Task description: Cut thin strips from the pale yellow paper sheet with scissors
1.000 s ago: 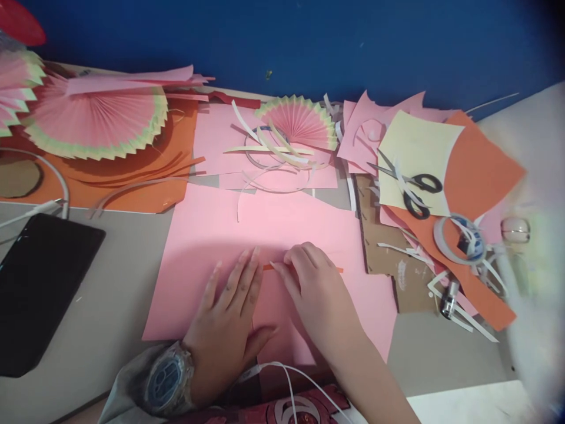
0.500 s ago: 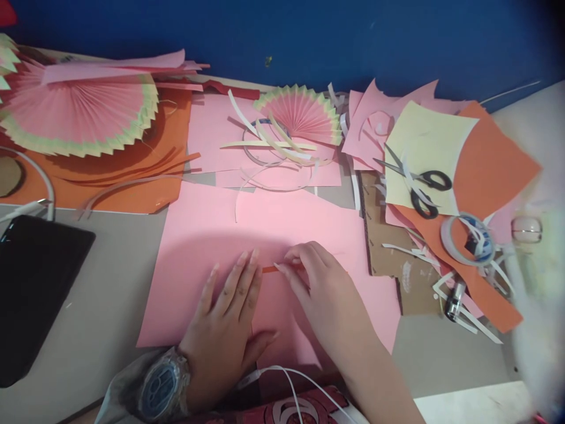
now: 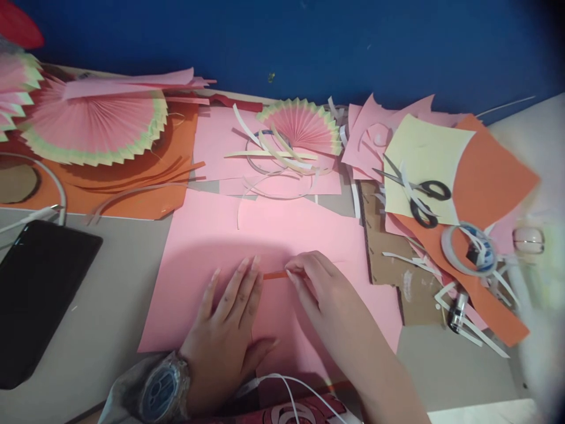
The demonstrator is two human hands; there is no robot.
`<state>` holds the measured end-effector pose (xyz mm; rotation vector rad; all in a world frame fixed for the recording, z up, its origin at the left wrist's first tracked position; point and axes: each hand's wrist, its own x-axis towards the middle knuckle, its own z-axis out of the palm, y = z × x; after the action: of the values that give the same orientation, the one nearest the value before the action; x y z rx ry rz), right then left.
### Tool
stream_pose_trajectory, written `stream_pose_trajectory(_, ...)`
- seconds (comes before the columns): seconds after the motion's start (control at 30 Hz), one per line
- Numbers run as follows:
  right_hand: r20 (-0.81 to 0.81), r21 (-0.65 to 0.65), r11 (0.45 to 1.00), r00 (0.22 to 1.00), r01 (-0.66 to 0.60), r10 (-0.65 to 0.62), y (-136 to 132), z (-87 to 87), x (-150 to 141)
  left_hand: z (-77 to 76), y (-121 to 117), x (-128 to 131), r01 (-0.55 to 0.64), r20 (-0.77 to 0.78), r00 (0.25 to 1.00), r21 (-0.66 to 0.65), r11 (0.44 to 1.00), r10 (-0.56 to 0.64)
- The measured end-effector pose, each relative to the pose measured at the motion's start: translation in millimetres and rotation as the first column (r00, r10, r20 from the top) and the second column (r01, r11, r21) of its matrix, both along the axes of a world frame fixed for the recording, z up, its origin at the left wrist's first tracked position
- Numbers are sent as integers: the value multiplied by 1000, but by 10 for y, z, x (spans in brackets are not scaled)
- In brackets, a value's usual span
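A large pink paper sheet lies flat on the table in front of me. My left hand, with a watch on its wrist, rests flat on the sheet, fingers stretched out together. My right hand lies beside it with fingers curled, its fingertips pressing a thin orange paper strip onto a folded pink piece between the two hands. Most of the strip is hidden under my right hand.
Black-handled scissors lie on yellow and orange sheets at the right, near a tape roll and cardboard. Pleated pink fans sit at the back. A black tablet lies at the left. White paper strips are scattered about.
My right hand has slid a little to the right along the orange strip, and the strip's far right end is now covered. My left hand stays flat in place.
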<state>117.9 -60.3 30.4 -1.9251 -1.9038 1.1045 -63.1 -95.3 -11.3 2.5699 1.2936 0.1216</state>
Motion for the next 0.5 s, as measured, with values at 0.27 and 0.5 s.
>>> stream_pose_trajectory(0.27, 5, -14, 1000, 1000, 20, -20, 18, -16, -11, -13, 3, -1, 1, -1, 1000, -15, 1000, -1)
stream_pose_trajectory(0.5, 19, -15, 999, 999, 47, -47, -4, -27, -34, 4, -19, -9, -5, -5, 1000, -23, 1000, 5)
